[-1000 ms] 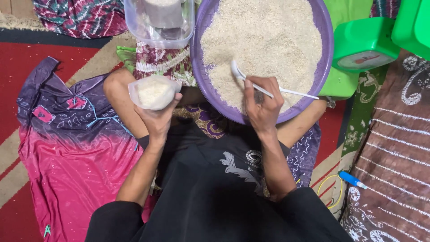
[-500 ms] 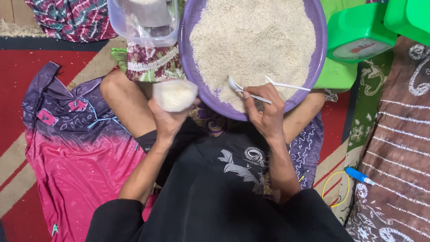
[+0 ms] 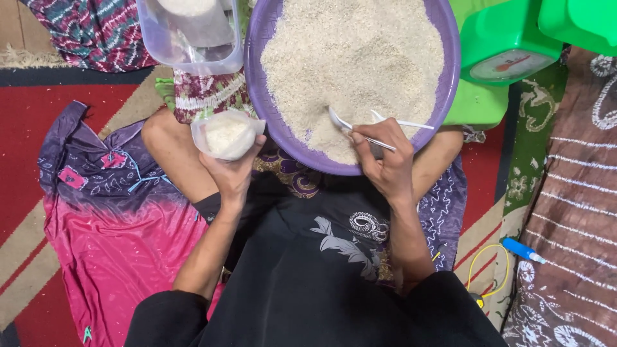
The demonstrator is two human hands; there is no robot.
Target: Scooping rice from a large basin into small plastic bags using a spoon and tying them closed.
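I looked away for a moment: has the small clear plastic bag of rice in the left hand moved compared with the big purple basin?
Yes. The small clear plastic bag of rice has shifted toward the rim of the big purple basin and now sits right beside it.

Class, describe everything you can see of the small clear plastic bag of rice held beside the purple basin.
The small clear plastic bag is thin, soft and see-through, partly filled with white rice. Its mouth stands open, facing up. The left hand grips it from below, fingers wrapped round its base. It sits just left of the round purple plastic basin, close to the rim; whether they touch is unclear. It hangs above a bare knee.
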